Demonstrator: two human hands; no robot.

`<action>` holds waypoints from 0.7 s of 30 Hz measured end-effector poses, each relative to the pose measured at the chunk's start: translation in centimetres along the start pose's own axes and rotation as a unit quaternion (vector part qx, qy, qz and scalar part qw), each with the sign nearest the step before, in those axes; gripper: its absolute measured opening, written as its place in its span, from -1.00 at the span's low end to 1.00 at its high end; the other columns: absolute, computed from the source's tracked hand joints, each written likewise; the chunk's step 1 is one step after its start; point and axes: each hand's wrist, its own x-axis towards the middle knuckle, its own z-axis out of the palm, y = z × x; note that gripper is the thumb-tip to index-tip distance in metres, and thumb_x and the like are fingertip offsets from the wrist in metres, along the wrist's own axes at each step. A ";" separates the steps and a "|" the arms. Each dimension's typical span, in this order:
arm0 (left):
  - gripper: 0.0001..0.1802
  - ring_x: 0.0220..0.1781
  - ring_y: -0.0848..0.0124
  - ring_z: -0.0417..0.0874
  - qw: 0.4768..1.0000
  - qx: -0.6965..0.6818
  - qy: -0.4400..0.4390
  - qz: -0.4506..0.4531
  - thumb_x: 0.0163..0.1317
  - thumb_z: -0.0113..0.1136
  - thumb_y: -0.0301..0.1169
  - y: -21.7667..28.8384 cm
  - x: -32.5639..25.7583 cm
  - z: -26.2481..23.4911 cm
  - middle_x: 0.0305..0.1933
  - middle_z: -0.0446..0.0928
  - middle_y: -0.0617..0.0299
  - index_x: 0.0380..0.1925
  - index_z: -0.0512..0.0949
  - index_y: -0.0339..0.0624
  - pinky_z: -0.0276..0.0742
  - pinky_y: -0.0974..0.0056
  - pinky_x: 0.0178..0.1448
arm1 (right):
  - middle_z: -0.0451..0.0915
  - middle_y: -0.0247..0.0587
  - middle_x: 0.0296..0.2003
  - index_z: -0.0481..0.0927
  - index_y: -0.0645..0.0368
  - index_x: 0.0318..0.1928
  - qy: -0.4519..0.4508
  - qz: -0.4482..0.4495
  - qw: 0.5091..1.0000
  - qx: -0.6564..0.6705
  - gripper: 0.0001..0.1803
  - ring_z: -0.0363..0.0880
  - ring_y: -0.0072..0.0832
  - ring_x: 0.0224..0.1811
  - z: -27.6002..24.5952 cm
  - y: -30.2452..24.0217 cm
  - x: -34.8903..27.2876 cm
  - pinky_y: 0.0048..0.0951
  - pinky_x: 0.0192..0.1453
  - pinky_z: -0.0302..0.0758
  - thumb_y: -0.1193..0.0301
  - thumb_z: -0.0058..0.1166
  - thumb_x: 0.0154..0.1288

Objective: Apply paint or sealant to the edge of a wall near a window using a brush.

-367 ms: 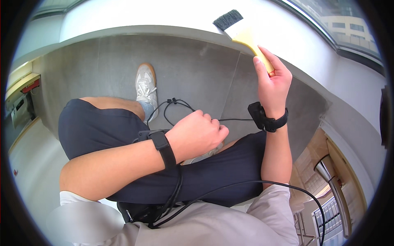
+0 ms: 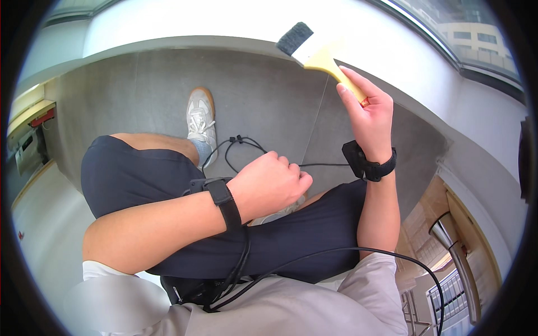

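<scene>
My right hand [image 2: 372, 109] grips a flat paintbrush [image 2: 324, 60] by the end of its yellow handle, thumb on one side and fingers on the other. The brush has dark bristles and a pale ferrule, and its head points up and left over the white ledge [image 2: 213, 25]. Whether the bristles touch the ledge, I cannot tell. Curled into a loose fist, my left hand [image 2: 269, 185] hovers over my lap near the right thigh. Nothing shows sticking out of it; its palm is turned away from view. Both wrists wear black straps.
A black cable [image 2: 241, 139] lies on the grey tiled floor [image 2: 258, 89] between my shoe [image 2: 200, 115] and right wrist. Another cable [image 2: 358, 248] crosses my lap. A window [image 2: 482, 42] is at upper right, and a wooden door with a metal handle [image 2: 462, 274] at lower right.
My right hand has shifted slightly left, carrying the paintbrush with it; the bristles have moved left and a little down. My left hand stays nearly still.
</scene>
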 end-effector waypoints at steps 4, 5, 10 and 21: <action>-0.83 -0.45 0.33 0.63 1.000 -0.004 -0.006 0.000 0.13 0.22 -0.37 -0.1 0.0 -0.1 -0.50 0.52 0.25 -0.33 0.49 -0.17 0.48 0.28 -0.28 | 0.72 -0.33 -0.35 0.70 0.28 0.14 0.023 -0.069 0.997 0.003 -0.67 0.50 -0.75 -0.41 0.3 0.2 -0.1 -0.62 -0.31 0.46 0.53 0.26 0.38; -0.83 -0.45 0.33 0.63 1.000 0.001 -0.004 0.000 0.13 0.22 -0.37 -0.1 0.0 -0.1 -0.50 0.52 0.25 -0.33 0.49 -0.17 0.48 0.28 -0.28 | 0.72 -0.33 -0.36 0.70 0.27 0.13 0.024 -0.063 0.998 0.011 -0.67 0.49 -0.75 -0.42 0.3 0.3 -0.2 -0.63 -0.33 0.45 0.54 0.26 0.38; -0.83 -0.44 0.33 0.64 1.000 -0.005 -0.009 0.000 0.12 0.23 -0.37 -0.1 -0.1 -0.1 -0.50 0.52 0.26 -0.33 0.49 -0.16 0.48 0.28 -0.28 | 0.69 -0.35 -0.38 0.70 0.27 0.12 -0.031 -0.063 0.997 -0.011 -0.67 0.46 -0.76 -0.44 0.4 0.5 -0.3 -0.64 -0.36 0.40 0.54 0.27 0.37; -0.83 -0.42 0.34 0.65 1.000 0.002 -0.003 -0.004 0.12 0.23 -0.37 0.0 -0.2 -0.1 -0.49 0.53 0.26 -0.32 0.49 -0.15 0.49 0.29 -0.27 | 0.65 -0.40 -0.43 0.70 0.27 0.12 -0.028 -0.028 0.999 0.028 -0.68 0.45 -0.77 -0.43 0.9 0.2 -0.4 -0.64 -0.35 0.39 0.53 0.27 0.37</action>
